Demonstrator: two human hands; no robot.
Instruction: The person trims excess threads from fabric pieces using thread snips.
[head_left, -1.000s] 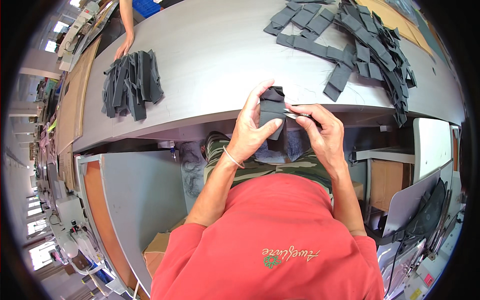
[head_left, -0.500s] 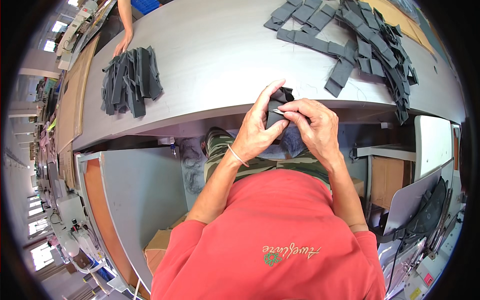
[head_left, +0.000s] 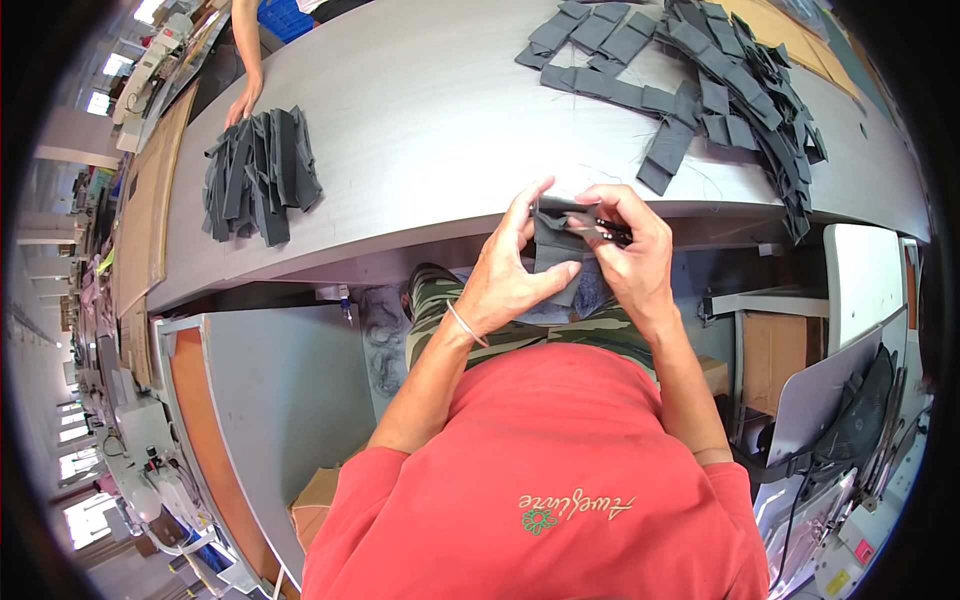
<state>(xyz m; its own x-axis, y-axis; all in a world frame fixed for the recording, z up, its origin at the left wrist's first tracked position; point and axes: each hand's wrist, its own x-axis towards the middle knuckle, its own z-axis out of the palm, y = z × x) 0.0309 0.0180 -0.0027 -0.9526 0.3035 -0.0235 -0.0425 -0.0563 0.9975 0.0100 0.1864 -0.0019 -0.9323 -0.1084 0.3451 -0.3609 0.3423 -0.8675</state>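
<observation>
Just off the table's near edge, my left hand (head_left: 497,275) grips a folded dark grey fabric strip (head_left: 556,257), thumb low on its face and fingers at the far left side. The strip hangs down toward my lap. My right hand (head_left: 637,256) is closed around small thread snips (head_left: 612,233) with dark handles; their metal end points left against the upper part of the strip. Fingers partly cover the snips, so whether the blades are apart cannot be made out.
On the pale table (head_left: 420,120), a bundle of dark grey strips (head_left: 262,175) lies left, with another person's hand (head_left: 244,100) at its far end. A heap of folded grey pieces (head_left: 735,85) spreads at the far right. Below stand a grey cabinet panel (head_left: 285,385) and a cardboard box (head_left: 772,362).
My right hand has tipped, bringing the snips' dark handles into sight. The strip is turned and opened out more between my hands. The other person's hand stays by the left bundle.
</observation>
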